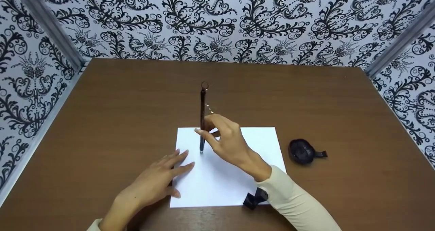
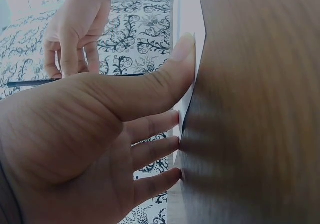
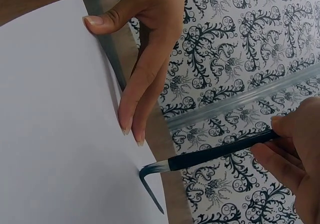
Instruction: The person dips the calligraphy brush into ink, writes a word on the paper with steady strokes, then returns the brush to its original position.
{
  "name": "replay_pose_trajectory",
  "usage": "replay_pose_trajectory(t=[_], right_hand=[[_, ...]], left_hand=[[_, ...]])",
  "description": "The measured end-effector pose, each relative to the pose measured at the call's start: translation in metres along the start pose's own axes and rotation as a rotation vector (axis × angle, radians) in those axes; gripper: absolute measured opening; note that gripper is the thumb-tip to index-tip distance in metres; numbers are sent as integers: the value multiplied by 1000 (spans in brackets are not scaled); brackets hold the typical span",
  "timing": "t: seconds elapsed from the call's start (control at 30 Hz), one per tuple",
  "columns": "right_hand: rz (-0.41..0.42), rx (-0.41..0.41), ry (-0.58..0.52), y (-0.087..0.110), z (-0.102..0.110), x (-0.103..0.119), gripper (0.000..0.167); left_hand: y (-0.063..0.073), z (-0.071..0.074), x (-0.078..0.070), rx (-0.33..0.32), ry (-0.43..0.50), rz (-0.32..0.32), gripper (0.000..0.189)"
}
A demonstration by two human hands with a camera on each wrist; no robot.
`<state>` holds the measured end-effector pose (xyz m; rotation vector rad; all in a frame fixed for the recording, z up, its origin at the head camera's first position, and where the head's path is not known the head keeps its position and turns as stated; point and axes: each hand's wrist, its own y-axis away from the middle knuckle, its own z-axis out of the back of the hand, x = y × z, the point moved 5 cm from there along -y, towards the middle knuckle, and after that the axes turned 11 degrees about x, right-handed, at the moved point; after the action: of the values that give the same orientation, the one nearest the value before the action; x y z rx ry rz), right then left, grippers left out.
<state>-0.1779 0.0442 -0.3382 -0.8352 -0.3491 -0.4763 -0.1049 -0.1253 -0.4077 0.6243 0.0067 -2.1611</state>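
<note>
A white sheet of paper [image 1: 217, 190] lies on the brown table. My right hand [image 1: 227, 139] pinches a dark ink brush [image 1: 202, 108] by its handle, which stands nearly upright with a small ring at its top. In the right wrist view, the brush tip meets the paper, and a short dark stroke [image 3: 154, 196] runs from it. The brush and hand cover that stroke in the head view. My left hand [image 1: 156, 180] has its fingers spread, with fingertips resting on the paper's left edge.
To the right of the paper stands a small black dish [image 1: 301, 151] with a short handle. A black angular object [image 1: 255, 198] sits at the paper's near edge, partly behind the right sleeve [image 1: 295, 197]. Patterned walls [image 1: 204, 23] enclose the table's back and sides.
</note>
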Motion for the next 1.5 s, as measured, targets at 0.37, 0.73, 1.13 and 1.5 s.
replay_pose_trajectory(t=[0.37, 0.73, 1.13, 1.5], right_hand=[[8, 17, -1, -2, 4, 8, 18], [35, -144, -27, -6, 29, -9, 15], [65, -132, -3, -2, 21, -29, 17], [40, -113, -9, -1, 17, -32, 17]], left_hand=[[0, -1, 1, 3, 4, 5, 76], [1, -1, 0, -3, -33, -15, 77], [0, 0, 0, 7, -18, 0, 76], [0, -1, 1, 9, -12, -1, 76]])
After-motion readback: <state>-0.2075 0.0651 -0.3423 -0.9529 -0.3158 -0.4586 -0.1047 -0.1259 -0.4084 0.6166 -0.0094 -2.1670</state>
